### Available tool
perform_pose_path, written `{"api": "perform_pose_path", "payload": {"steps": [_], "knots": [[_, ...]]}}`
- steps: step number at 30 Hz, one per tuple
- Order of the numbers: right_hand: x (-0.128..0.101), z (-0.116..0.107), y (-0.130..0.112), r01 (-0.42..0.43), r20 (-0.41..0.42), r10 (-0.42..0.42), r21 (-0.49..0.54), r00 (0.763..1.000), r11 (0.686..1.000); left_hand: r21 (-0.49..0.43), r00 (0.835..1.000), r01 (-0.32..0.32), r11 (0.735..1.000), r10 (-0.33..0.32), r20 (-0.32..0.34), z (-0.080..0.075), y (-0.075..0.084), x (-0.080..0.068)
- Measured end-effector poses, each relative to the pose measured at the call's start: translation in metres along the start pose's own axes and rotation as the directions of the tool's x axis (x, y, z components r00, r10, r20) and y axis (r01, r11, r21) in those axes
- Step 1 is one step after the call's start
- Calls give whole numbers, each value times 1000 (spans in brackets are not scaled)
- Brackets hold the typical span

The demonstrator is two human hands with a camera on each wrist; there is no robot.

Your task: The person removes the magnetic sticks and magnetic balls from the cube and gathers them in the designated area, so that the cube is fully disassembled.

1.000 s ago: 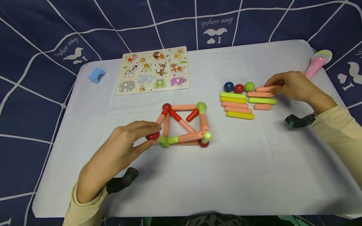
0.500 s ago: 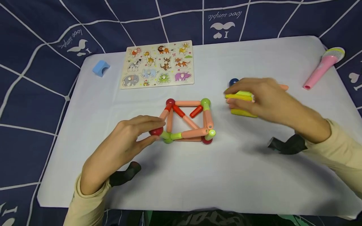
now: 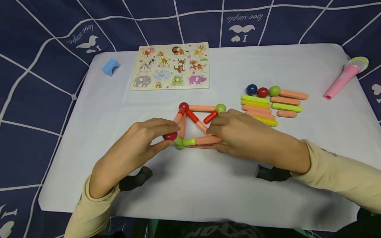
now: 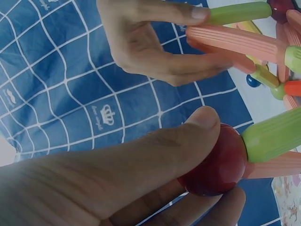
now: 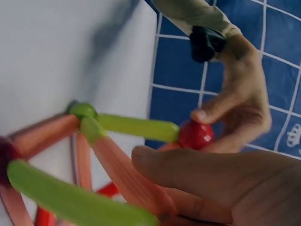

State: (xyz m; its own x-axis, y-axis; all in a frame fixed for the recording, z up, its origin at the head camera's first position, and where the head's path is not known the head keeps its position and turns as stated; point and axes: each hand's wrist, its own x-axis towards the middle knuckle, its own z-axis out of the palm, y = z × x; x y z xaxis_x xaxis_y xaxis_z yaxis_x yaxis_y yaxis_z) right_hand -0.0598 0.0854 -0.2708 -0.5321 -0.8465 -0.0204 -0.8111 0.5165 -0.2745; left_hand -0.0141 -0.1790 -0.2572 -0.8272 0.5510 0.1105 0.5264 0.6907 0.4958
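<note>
Left hand (image 3: 140,142) pinches the red ball (image 3: 170,136) between thumb and fingers, at the lower left corner of the stick frame (image 3: 196,127) in mid-frame. Right hand (image 3: 238,134) reaches in from the right, palm down, fingers curled around the orange stick (image 3: 205,140) along the frame's bottom edge. Both forearms angle in from the bottom corners. Spare sticks (image 3: 272,105) sit right of center on the counter (image 3: 208,185), puzzle (image 3: 172,66) up top.

Even, bright overhead light; soft shadows lie under both arms on the worktop (image 3: 208,185). The head view bows at its edges. Wrist views are dimmer, with near fingers blurred.
</note>
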Motion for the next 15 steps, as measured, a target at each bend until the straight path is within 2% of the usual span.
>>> {"api": "perform_pose_path", "payload": {"steps": [3,7,9,15], "knots": [[10,8,-6,28,6,-27,-80,1000,996,13,1000,-1,1000,1,2,-1,1,1],[25,22,-14,63,32,-57,-217,998,974,16,1000,3,1000,-3,1,0,1,0],[29,27,-17,73,48,-63,-252,997,965,17,1000,1,1000,-1,0,0,2,0],[30,31,-16,97,41,-90,-183,995,978,41,1000,-3,999,3,-1,1,2,0]]}}
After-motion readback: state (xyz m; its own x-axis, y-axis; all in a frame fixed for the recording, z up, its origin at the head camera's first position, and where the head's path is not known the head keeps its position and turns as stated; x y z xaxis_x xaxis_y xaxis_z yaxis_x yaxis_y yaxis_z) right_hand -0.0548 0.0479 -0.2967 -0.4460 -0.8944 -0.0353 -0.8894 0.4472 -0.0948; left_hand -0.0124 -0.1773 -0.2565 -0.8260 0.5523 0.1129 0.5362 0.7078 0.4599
